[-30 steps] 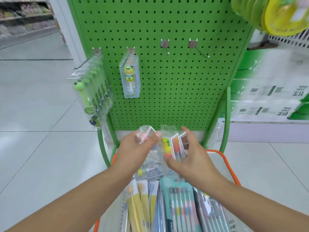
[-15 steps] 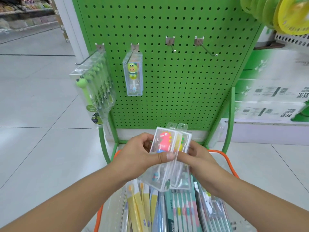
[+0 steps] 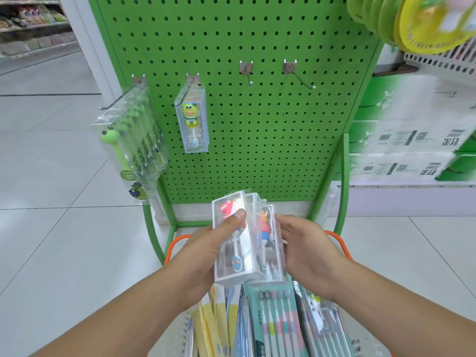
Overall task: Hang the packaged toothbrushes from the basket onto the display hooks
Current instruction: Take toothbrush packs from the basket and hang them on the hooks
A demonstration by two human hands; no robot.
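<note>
My left hand (image 3: 206, 249) grips a clear boxed toothbrush with a pink dinosaur (image 3: 231, 253), thumb across its front. Behind it my right hand (image 3: 309, 249) holds a second clear boxed toothbrush (image 3: 270, 243); the boxes overlap. Both are above the orange-rimmed basket (image 3: 337, 240), which is full of flat toothbrush packs (image 3: 275, 320). On the green pegboard (image 3: 257, 124), the leftmost hook (image 3: 118, 99) carries several green frog packs (image 3: 134, 150). The second hook bears a yellow-green character pack (image 3: 192, 122). Two hooks to the right, one (image 3: 248, 76) and another (image 3: 300, 78), are bare.
The pegboard stands on a green tube frame (image 3: 345, 181). White tiled floor (image 3: 51, 228) spreads to the left. Stacked green-and-white cartons (image 3: 412, 140) sit at the right, and yellow-green hanging goods (image 3: 417, 21) fill the top right corner. Store shelves (image 3: 31, 27) lie far left.
Both hands have lifted the clear boxes out of the basket. The pink dinosaur box turned to face me, and the two boxes have since spread slightly apart between my hands.
</note>
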